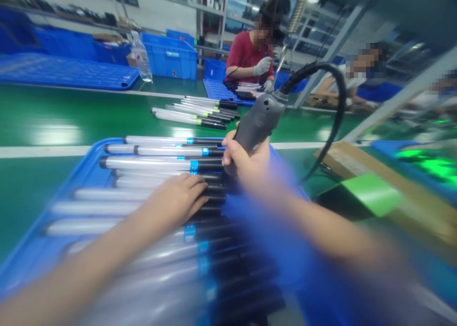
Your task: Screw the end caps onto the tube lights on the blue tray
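Clear tubes with black ends and blue labels point(162, 163) lie side by side in a blue tray point(26, 250). My left hand point(182, 192) rests across several of them, fingers stretched over the tubes near their black ends. In my right hand point(246, 159), closed around its grip, is a grey corded device point(259, 119) that looks like a barcode scanner. Its cable end points up and away from me. The lower end is mostly hidden by my hand, close above the black tube ends. The nearest tubes and my right forearm are blurred.
More tubes with yellow-green bands point(193, 114) lie on the green table point(89, 109) beyond the tray. A black cable point(341, 97) loops at right, near a cardboard box point(352, 162) and a green box point(373, 192). A bottle point(142, 59) and a gloved co-worker point(246, 54) are farther back.
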Available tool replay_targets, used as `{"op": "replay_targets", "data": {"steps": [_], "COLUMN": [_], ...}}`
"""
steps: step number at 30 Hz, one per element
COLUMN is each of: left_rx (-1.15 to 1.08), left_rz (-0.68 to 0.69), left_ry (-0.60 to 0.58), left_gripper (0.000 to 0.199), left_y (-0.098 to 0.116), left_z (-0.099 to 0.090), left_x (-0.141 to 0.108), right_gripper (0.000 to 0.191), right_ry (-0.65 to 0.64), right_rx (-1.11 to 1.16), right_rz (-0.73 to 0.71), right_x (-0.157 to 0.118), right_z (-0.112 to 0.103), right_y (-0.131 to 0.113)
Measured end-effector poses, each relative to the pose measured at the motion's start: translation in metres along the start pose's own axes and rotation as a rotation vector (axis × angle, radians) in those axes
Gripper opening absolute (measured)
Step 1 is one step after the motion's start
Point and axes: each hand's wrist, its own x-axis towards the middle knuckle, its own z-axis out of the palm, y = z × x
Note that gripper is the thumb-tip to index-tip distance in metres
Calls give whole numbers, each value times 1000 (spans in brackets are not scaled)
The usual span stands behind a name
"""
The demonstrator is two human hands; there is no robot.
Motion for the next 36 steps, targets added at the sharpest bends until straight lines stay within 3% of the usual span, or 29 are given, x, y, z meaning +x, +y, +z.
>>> {"op": "replay_targets", "data": {"steps": [4, 8, 14, 29, 32, 36], "left_rx": [7, 19, 17, 8, -9, -99], "left_rz": [10, 10, 9, -23, -41, -46], "left_ry": [0, 11, 0, -15, -6, 93], "left_gripper": [31, 30, 31, 27, 27, 31], "left_y": [1, 1, 1, 1, 1, 1], "left_z": [-2, 0, 0, 2, 1, -4], "left_x": [0, 0, 0, 0, 0, 0], "right_gripper": [38, 25, 36, 33, 29, 29], "right_ry": [-2, -43, 1, 23, 12, -6], "right_rx": [18, 31, 10, -4, 10, 57], "right_rz": [-12, -4, -19, -1, -24, -45], "right_x": [-1, -1, -3, 3, 4, 4], "right_z": [1, 3, 4, 5, 8, 25], "right_y": [1, 0, 5, 8, 3, -15]}}
